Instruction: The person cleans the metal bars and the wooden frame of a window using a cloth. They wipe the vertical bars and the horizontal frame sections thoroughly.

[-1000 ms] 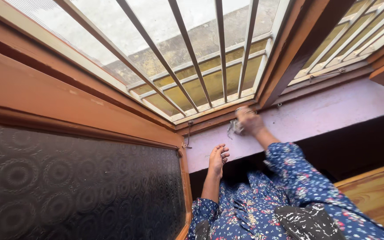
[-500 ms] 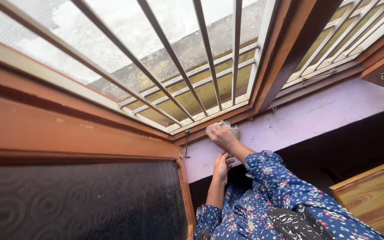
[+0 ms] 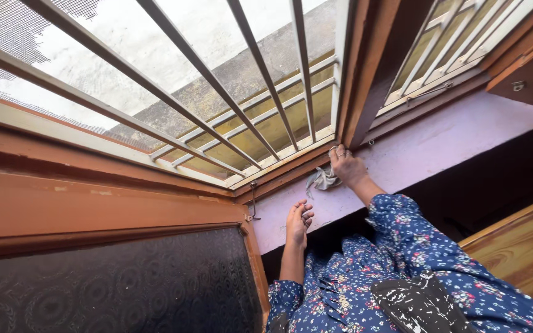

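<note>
Brown wooden window frame (image 3: 94,203) with pale metal bars (image 3: 254,80) fills most of the view, above a lilac sill (image 3: 427,148). Right hand (image 3: 348,168) is closed around a grey rag (image 3: 323,179), pressing it on the sill at the frame's lower corner. Left hand (image 3: 298,222) rests lower on the sill's edge, fingers loosely curled, holding nothing.

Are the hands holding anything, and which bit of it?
The right hand grips a grey cloth by its upper end against the purple wall. The left hand holds nothing.
</note>
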